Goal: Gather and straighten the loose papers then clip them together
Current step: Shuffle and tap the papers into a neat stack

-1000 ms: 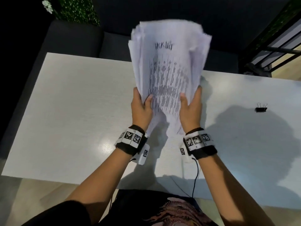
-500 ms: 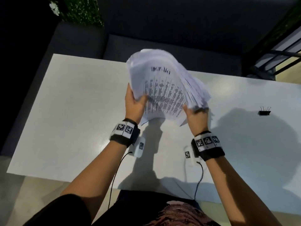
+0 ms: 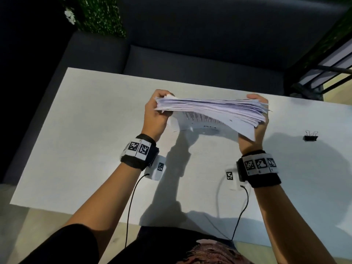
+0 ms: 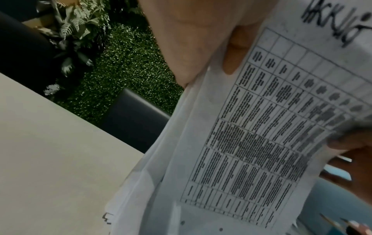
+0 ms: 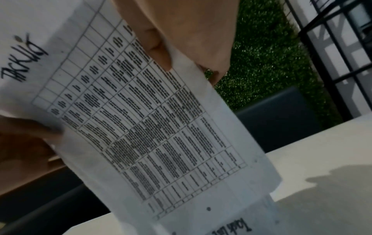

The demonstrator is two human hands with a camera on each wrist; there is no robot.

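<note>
A thick stack of white printed papers (image 3: 211, 109) stands on edge on the white table (image 3: 76, 130), seen edge-on from above, its sheets uneven at both ends. My left hand (image 3: 158, 109) grips the stack's left end and my right hand (image 3: 257, 119) grips its right end. Both wrist views show the front sheet (image 4: 261, 127) (image 5: 151, 119) with a printed table and handwritten heading. A black binder clip (image 3: 310, 137) lies on the table to the right, apart from my right hand.
A dark sofa (image 3: 190, 54) runs behind the table's far edge. Green foliage (image 3: 101, 16) is at the back left and a black railing (image 3: 327, 69) at the back right. Wrist camera cables (image 3: 131, 206) trail over the table's near edge.
The stack has come down from upright in the air and turned onto its long edge on the table. My hands have slid apart to its two ends.
</note>
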